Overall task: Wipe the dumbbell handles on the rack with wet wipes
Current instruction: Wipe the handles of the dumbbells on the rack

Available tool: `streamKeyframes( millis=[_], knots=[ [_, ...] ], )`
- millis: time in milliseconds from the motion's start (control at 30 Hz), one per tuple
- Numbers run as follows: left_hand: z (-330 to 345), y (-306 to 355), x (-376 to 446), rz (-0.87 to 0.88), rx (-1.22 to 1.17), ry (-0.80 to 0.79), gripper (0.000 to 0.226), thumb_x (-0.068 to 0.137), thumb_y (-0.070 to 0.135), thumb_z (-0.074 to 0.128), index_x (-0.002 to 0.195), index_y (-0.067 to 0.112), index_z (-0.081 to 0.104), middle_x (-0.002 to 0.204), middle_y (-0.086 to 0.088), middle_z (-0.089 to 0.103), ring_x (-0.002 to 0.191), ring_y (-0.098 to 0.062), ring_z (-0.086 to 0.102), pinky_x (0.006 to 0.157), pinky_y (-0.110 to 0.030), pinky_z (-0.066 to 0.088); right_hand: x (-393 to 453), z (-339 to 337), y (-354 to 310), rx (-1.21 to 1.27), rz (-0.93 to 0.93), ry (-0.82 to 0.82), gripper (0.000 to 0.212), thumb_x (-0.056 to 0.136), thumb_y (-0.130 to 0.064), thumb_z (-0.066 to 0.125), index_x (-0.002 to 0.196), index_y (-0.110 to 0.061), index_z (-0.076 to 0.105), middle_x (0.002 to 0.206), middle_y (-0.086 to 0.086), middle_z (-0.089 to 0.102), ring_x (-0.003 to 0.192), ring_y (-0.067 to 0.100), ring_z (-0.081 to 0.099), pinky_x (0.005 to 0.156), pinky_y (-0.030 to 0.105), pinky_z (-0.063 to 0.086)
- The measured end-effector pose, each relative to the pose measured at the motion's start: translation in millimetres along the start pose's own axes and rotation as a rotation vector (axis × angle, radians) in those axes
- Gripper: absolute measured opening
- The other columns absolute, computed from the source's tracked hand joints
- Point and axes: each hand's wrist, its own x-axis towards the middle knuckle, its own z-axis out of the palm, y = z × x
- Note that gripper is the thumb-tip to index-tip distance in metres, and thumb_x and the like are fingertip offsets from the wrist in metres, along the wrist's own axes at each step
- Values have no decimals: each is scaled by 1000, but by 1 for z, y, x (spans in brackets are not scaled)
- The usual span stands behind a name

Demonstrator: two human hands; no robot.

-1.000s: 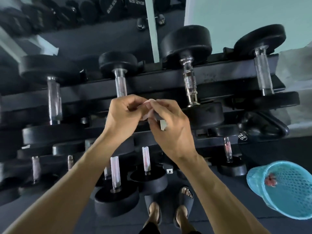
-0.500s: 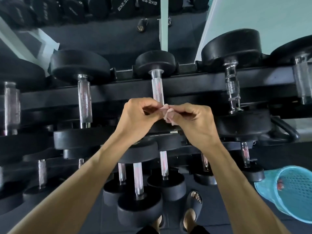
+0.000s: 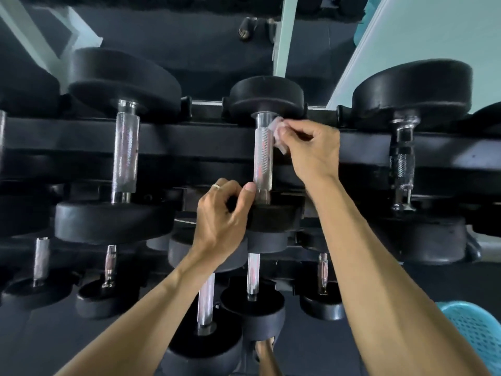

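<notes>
A black dumbbell rack [image 3: 189, 142] holds several black dumbbells with silver knurled handles on its tiers. On the top tier, the middle dumbbell handle [image 3: 263, 158] stands straight ahead. My right hand [image 3: 309, 150] pinches a small pale wet wipe [image 3: 279, 131] against the upper right side of that handle, just under the far weight head. My left hand [image 3: 222, 218] grips the near weight head [image 3: 273, 215] of the same dumbbell, thumb close to the handle's lower end.
More dumbbells sit left [image 3: 124, 156] and right [image 3: 402, 161] on the top tier, and smaller ones on the lower tiers [image 3: 253, 272]. A turquoise mesh basket [image 3: 477, 337] stands on the floor at lower right. My foot [image 3: 267, 354] shows below the rack.
My hands, together on the wipe before, have separated. The right hand carried the wipe up to the middle handle's top; the left hand dropped onto the near weight head. The view moved closer.
</notes>
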Motion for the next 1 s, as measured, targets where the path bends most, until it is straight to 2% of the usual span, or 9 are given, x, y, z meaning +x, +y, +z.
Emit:
streamKeyframes(
  millis=[133,300,400,500,633,767,900,933,1000],
  knots=[
    [9,-3,0,45,-5,64,47,92,34,42,61,-1,46,65,-7,45,63,-19,44,58,-16,32,4,5,-2,49,-4,-62,13,90,-9,72,99,-15,77,73,-9,70,62,-8,63,63,5,46],
    [10,-8,0,49,-8,61,50,92,33,40,60,-5,44,63,-9,42,63,-19,41,59,-16,32,-30,-12,14,-116,31,-205,18,88,-3,72,105,-3,76,88,-4,70,68,-18,61,65,-1,43],
    [11,-8,1,44,1,54,49,92,34,39,59,-2,40,62,-9,41,63,-19,40,59,-18,33,-19,-9,10,-29,12,-160,20,89,-1,71,109,-2,74,87,0,72,66,-10,66,66,7,51],
    [10,-8,2,49,23,48,49,92,33,38,60,-3,43,63,-9,42,63,-19,41,60,-19,34,7,6,5,17,-68,-39,21,88,-8,73,108,-11,76,86,-3,75,77,6,73,76,30,61],
    [9,-8,2,60,40,42,52,92,35,37,61,-6,45,63,-12,44,65,-21,43,61,-19,35,-13,3,9,-190,-168,-62,16,90,-7,70,103,-12,78,90,1,74,76,9,69,73,25,59],
    [9,-7,3,66,51,47,53,92,37,37,62,-6,46,64,-12,45,65,-21,43,61,-18,35,-37,-11,12,-185,-119,-204,14,92,-8,69,104,-7,77,88,2,74,73,14,72,67,32,61],
    [9,-6,3,73,63,52,54,92,36,37,62,-7,47,63,-12,44,66,-21,43,61,-14,33,-18,-2,5,-219,-149,-102,14,93,-14,66,95,-7,77,88,3,75,71,16,71,73,38,59],
    [9,-7,3,76,65,53,53,92,36,37,62,-7,47,63,-11,44,66,-21,43,61,-14,33,-18,-2,3,-242,-165,-107,15,94,-13,64,101,-10,76,90,0,76,74,16,72,77,36,59],
    [8,-7,2,76,63,51,52,92,35,37,62,-6,47,64,-10,44,66,-20,43,61,-15,34,-25,-7,2,-268,-214,-178,28,95,-8,61,121,-15,70,102,-8,74,85,7,70,84,16,54]
  ],
)
